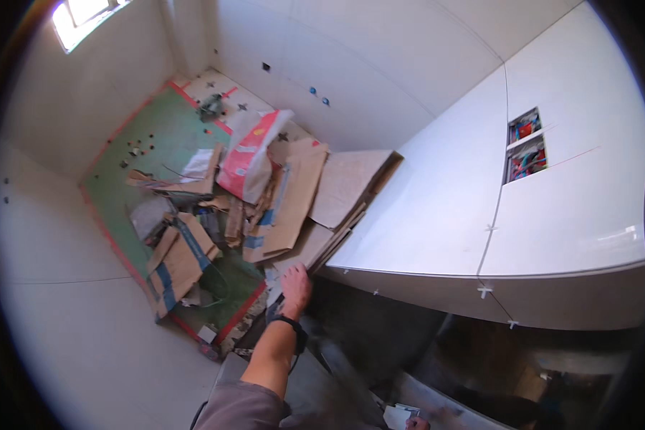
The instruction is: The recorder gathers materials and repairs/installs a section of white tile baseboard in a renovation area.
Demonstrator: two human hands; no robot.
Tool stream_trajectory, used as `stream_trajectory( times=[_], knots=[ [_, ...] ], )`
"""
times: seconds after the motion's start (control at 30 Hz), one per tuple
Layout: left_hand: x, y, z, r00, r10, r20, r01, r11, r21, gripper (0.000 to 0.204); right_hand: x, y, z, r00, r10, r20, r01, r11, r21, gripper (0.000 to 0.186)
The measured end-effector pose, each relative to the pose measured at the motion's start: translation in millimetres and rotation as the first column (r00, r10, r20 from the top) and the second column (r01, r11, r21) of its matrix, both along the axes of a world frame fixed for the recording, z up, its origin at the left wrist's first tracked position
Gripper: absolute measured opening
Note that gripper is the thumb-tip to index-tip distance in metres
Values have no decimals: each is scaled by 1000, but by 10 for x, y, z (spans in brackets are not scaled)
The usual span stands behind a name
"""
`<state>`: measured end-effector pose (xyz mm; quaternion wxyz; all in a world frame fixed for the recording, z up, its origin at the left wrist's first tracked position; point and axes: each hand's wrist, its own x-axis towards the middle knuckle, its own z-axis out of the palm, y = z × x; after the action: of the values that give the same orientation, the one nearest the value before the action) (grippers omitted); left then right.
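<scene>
My left hand [296,288], with a dark band on the wrist, reaches up the middle to the near end of a leaning stack of flattened cardboard [307,247]. Its fingers look stretched out against the edge there; whether they touch the cardboard or the wall end beside it cannot be told. At the bottom edge only a bit of my right hand [417,423] shows, its fingers looking curled and blurred. Right beside it is a small white piece [398,416]; what the fingers hold cannot be made out.
A white tiled wall [437,208] fills the right, with small white cross spacers [485,292] in its joints and two open electrical boxes [527,159]. Beyond it, a green floor [132,161] carries cardboard pieces [186,254] and a red-and-white sack [251,154]. Dark space lies at lower right.
</scene>
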<state>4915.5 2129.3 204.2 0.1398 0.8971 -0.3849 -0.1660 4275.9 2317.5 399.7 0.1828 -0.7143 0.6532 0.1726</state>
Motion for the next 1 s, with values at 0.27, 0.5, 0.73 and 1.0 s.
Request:
stream_trajectory(
  times=[0.27, 0.5, 0.73, 1.0],
  knots=[
    [913, -78, 89, 997, 81, -10, -82, 987, -141, 14, -536, 543, 208, 999, 52, -7, -51, 993, 104, 27],
    [581, -838, 83, 987, 4, -162, -31, 986, -164, 21, -1808, 999, -164, 975, 201, -95, -216, 958, -188, 33],
    [492, 84, 559, 980, -177, -85, 192, 956, 223, 17, -164, 566, -97, 994, -26, 108, 33, 997, -65, 34],
    [-426, 209, 746, 928, -231, -292, 273, 956, 112, 42, -641, 413, -172, 769, -639, 20, 636, 767, 90, 43]
  ],
)
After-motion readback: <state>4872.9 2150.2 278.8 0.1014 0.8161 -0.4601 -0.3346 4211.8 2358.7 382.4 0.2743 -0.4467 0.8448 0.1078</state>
